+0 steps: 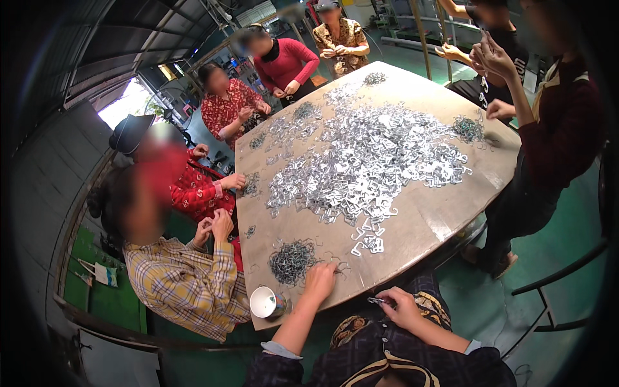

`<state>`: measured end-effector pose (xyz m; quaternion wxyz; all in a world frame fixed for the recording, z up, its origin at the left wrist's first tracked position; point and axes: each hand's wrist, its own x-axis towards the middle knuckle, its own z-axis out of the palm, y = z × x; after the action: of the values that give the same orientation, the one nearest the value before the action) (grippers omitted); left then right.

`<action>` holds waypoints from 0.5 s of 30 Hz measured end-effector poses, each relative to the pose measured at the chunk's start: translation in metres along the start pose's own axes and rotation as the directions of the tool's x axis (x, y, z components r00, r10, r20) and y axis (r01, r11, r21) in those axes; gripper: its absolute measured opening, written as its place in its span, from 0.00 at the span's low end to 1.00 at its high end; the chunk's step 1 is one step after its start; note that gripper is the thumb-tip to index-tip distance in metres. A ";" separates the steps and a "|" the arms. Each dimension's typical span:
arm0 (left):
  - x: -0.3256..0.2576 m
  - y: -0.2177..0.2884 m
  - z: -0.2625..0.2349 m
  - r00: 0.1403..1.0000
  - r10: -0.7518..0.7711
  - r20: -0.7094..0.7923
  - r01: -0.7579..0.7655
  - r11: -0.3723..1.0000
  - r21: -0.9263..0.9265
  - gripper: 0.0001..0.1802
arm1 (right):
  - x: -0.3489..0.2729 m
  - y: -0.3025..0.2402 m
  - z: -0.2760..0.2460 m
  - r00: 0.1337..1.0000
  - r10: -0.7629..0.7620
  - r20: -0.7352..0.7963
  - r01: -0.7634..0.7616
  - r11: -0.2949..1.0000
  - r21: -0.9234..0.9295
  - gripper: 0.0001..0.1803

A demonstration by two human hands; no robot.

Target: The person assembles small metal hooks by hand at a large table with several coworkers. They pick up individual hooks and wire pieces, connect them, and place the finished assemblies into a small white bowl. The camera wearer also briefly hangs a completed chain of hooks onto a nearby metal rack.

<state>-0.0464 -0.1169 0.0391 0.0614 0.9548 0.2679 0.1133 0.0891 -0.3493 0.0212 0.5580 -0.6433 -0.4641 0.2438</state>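
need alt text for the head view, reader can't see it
A person's right hand holds a small silver piece; the left hand is at the table edge beside a pile of dark wires. A large heap of silver hook-shaped pieces covers the table's middle, with other people around it.

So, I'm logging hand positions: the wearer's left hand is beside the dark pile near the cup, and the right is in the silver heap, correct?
Not quite: in the head view, the right hand is off the table, holding a small metal piece, not in the silver heap. The left hand is indeed beside the dark pile near the cup.
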 end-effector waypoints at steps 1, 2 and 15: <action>-0.008 0.001 0.001 0.999 -0.029 -0.036 0.028 0.999 -0.043 0.06 | -0.001 0.000 0.000 1.000 0.000 0.000 0.000 1.000 0.002 0.13; -0.014 0.002 0.001 0.996 -0.060 -0.070 0.054 0.995 -0.086 0.07 | -0.002 0.001 0.000 1.000 -0.001 0.000 0.001 1.000 0.003 0.13; -0.010 -0.004 -0.004 0.993 -0.119 -0.024 0.107 0.952 -0.286 0.05 | 0.005 -0.001 0.000 1.000 0.010 0.011 -0.010 1.000 -0.001 0.15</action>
<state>-0.0576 -0.1191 0.0401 0.1986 0.9168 0.3041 0.1662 0.0906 -0.3452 0.0229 0.5540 -0.6446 -0.4638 0.2498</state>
